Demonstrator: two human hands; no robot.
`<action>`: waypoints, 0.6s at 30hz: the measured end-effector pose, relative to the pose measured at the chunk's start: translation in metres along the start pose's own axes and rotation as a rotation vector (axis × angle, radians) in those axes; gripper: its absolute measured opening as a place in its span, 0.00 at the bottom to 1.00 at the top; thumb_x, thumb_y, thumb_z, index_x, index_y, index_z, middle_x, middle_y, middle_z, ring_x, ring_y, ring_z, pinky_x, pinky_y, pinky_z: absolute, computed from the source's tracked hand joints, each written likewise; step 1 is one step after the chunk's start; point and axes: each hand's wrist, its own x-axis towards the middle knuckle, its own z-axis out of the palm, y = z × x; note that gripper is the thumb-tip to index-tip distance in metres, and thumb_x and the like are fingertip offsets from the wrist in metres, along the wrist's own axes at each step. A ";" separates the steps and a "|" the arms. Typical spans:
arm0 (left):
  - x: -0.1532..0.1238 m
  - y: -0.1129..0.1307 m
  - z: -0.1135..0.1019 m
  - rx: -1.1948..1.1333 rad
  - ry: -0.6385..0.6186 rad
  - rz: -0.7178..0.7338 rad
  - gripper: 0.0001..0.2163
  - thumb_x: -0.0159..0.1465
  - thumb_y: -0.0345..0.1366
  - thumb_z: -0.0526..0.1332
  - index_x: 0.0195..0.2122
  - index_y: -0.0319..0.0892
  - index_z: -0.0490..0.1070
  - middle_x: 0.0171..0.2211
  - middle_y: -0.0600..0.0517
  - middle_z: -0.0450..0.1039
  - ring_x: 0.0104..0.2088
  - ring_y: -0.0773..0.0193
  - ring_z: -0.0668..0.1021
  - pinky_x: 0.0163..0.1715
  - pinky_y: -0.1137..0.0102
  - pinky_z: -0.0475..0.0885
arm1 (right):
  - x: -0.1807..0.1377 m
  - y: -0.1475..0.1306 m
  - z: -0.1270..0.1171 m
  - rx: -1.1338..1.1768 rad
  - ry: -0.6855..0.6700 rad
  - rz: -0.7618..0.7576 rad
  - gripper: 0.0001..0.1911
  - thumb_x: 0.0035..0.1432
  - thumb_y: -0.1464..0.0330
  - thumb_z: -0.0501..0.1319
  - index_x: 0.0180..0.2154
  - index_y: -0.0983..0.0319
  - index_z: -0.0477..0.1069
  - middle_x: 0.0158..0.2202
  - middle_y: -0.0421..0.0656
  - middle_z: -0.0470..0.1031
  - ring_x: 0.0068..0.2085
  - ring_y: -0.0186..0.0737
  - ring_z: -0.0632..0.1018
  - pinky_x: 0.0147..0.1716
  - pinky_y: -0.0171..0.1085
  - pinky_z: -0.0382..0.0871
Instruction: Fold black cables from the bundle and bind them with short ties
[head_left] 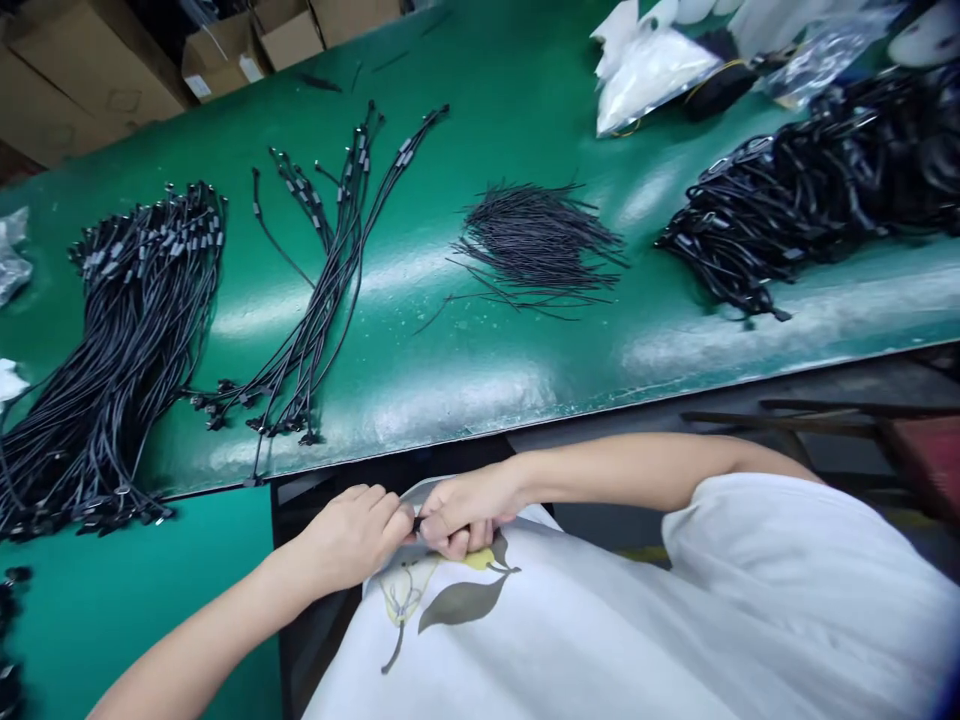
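My left hand [358,530] and my right hand [463,510] meet below the table's near edge, in front of my white printed shirt [600,620]. Both have their fingers curled and pinched together. A small dark item shows between them, too small to name. On the green table [465,370] above them lie a small bunch of black cables with connectors [330,270] and a fan of thin black ties [536,245].
A large bundle of black cables [120,340] lies at the left. A heap of coiled black cables [817,190] sits at the right, with plastic bags [652,65] behind it. Cardboard boxes [97,75] stand beyond the far edge.
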 end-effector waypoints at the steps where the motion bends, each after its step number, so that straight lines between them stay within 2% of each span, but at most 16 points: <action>1: 0.001 -0.002 -0.002 0.068 0.022 0.032 0.12 0.70 0.30 0.45 0.35 0.40 0.68 0.23 0.50 0.68 0.23 0.60 0.67 0.26 0.66 0.58 | 0.000 0.003 0.000 0.042 -0.012 -0.016 0.31 0.49 0.41 0.61 0.28 0.61 0.56 0.20 0.30 0.55 0.18 0.22 0.49 0.17 0.28 0.38; 4: 0.008 -0.014 -0.007 0.172 0.052 0.052 0.11 0.68 0.26 0.46 0.36 0.41 0.67 0.23 0.51 0.66 0.24 0.60 0.66 0.26 0.65 0.57 | -0.003 0.002 -0.004 0.035 0.068 -0.122 0.33 0.49 0.38 0.58 0.31 0.62 0.60 0.23 0.33 0.58 0.20 0.23 0.55 0.19 0.28 0.44; 7: 0.014 -0.025 -0.007 0.146 0.059 0.006 0.10 0.68 0.28 0.48 0.35 0.42 0.67 0.23 0.51 0.66 0.24 0.60 0.66 0.25 0.65 0.57 | -0.014 -0.009 -0.008 -0.155 0.237 -0.226 0.30 0.58 0.41 0.51 0.33 0.63 0.62 0.24 0.34 0.58 0.24 0.26 0.60 0.22 0.28 0.52; 9: 0.018 -0.029 -0.004 0.079 0.057 -0.040 0.09 0.69 0.31 0.49 0.34 0.42 0.66 0.23 0.52 0.66 0.24 0.60 0.67 0.25 0.66 0.56 | -0.020 -0.016 -0.009 -0.474 0.369 -0.228 0.23 0.66 0.50 0.48 0.35 0.63 0.64 0.26 0.37 0.62 0.26 0.29 0.64 0.26 0.30 0.58; 11: 0.022 -0.033 0.002 -0.041 0.040 -0.112 0.10 0.70 0.34 0.49 0.32 0.43 0.66 0.23 0.52 0.67 0.24 0.61 0.68 0.25 0.67 0.56 | -0.021 -0.017 -0.010 -0.924 0.565 -0.192 0.16 0.69 0.60 0.48 0.36 0.63 0.66 0.29 0.40 0.68 0.29 0.32 0.68 0.30 0.33 0.61; 14: 0.028 -0.035 0.016 -0.326 -0.003 -0.318 0.12 0.70 0.37 0.48 0.30 0.44 0.65 0.23 0.53 0.68 0.23 0.62 0.68 0.24 0.69 0.56 | -0.014 -0.013 -0.014 -1.480 0.864 -0.138 0.15 0.69 0.64 0.47 0.40 0.65 0.67 0.34 0.46 0.73 0.33 0.39 0.73 0.32 0.37 0.63; 16: 0.032 -0.036 0.025 -0.542 -0.012 -0.475 0.12 0.69 0.39 0.49 0.30 0.44 0.65 0.23 0.53 0.68 0.23 0.62 0.69 0.25 0.70 0.57 | -0.013 -0.013 -0.021 -1.619 0.899 -0.131 0.17 0.70 0.62 0.46 0.42 0.66 0.68 0.35 0.48 0.75 0.35 0.41 0.75 0.33 0.38 0.64; 18: 0.032 -0.035 0.034 -0.760 0.023 -0.616 0.13 0.68 0.43 0.51 0.29 0.44 0.65 0.23 0.54 0.67 0.23 0.63 0.68 0.26 0.70 0.58 | -0.027 -0.022 -0.034 -1.625 0.818 -0.200 0.17 0.68 0.59 0.50 0.42 0.64 0.70 0.37 0.46 0.75 0.36 0.40 0.75 0.36 0.37 0.66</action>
